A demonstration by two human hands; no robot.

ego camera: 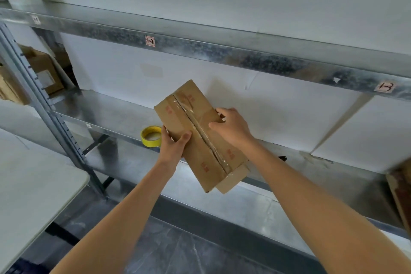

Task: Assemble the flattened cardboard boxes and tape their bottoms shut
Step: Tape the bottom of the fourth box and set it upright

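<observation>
— Two hands on it?
— Yes. Left hand (172, 144) grips the cardboard box (201, 147) by its left edge; right hand (232, 128) curls over the right side.
— Where?
— Held above the shelf (106, 107), taped seam up, tape roll (151, 136) beside.

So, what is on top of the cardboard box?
Clear tape along the seam of the box; left hand and right hand grip its edges, thumbs on top. Inside is hidden.
</observation>
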